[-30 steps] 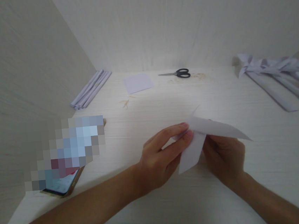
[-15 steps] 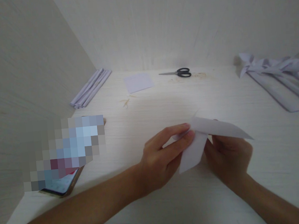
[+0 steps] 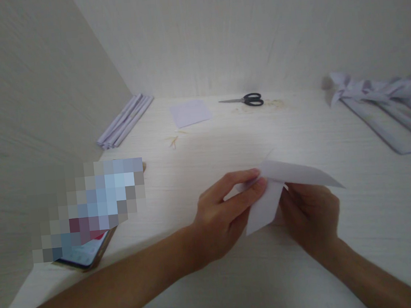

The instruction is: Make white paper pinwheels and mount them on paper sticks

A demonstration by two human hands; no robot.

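Pale wooden desktop [image 3: 204,144]: left hand [image 3: 220,215] and right hand [image 3: 311,214] both pinch a folded white paper sheet [image 3: 284,180], where uneven pressure could skew its crease.

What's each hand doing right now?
Left hand: closed, pinching the folded paper.
Right hand: closed on the same paper from below.

Both hands are holding a folded white paper piece [image 3: 287,177] just above the table [image 3: 226,142]. Left hand [image 3: 222,215] is pinching its left end w/ thumb & fingers; right hand [image 3: 311,214] is gripping from below. Phone [image 3: 82,255] is lying at left, near the wall. Far back: scissors [image 3: 247,100], a flat paper square [image 3: 190,113], rolled paper sticks [image 3: 124,122]. Folded paper strips [image 3: 379,108] are lying at right.
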